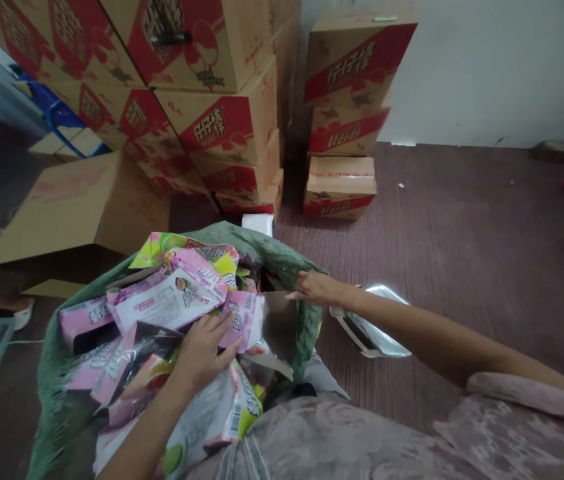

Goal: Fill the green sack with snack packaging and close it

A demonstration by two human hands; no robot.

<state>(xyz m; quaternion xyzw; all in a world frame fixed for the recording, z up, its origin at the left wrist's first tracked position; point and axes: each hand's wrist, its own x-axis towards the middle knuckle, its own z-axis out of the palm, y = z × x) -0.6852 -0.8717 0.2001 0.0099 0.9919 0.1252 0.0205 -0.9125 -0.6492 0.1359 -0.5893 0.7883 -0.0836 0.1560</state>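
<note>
While under left grip (206, 348), pink packaging (248, 321); at right grip (315, 287), sack rim (308, 333).

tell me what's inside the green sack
Printed pink packs and yellow-green packs lie jumbled inside the green sack. The left hand covers part of the pile, and whatever lies beneath the top layer is hidden.

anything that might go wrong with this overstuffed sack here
Two risks. The packs are heaped up to the rim of the green sack, with a yellow-green pack lying at its far edge, so pushing with the left hand might tip some out. The sack's edge also looks frayed on the left side, so a hard pull there might tear it further.
</note>
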